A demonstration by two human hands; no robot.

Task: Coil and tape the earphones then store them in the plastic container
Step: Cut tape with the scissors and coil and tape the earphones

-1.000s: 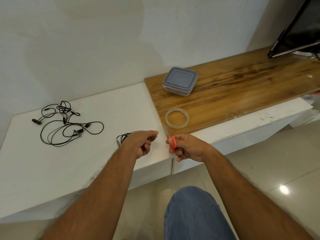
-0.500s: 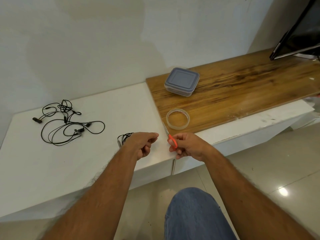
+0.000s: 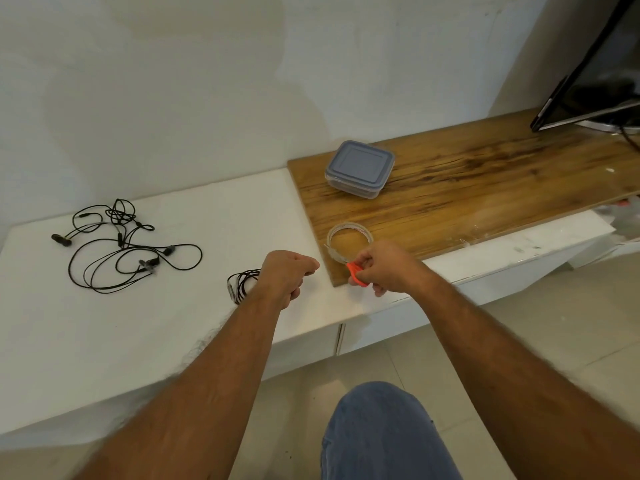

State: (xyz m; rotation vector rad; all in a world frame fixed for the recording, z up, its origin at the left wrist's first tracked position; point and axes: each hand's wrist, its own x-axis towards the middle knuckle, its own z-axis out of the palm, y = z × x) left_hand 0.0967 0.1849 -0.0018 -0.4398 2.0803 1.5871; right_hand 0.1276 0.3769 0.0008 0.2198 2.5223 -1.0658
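- Since a second ago my right hand has carried the orange-handled scissors rightward and a little farther, off the white table edge and up against the near rim of the tape roll on the wooden board; my left hand has hardly shifted.
- My right hand's fingers are curled around the orange handles; the blades are hidden behind the hand and the tape, so I cannot tell which way they point.
- My left hand is curled into a loose fist holding the coiled earphones, whose black loops stick out on its left side, just above the table. Whether a strip of tape is pinched at my fingertips I cannot tell.
- What the next move turns on, as I judge it: the bundle lies left of the scissors, with a small gap between my two hands, so the tape must bridge that gap from the roll on the right.
- The coil's long axis seems to run near-to-far, across my forearm.
- A second pair, the loose earphones, lies tangled well to the far left.
- The plastic container sits lidded on the board, beyond the tape roll, nearer my right hand.
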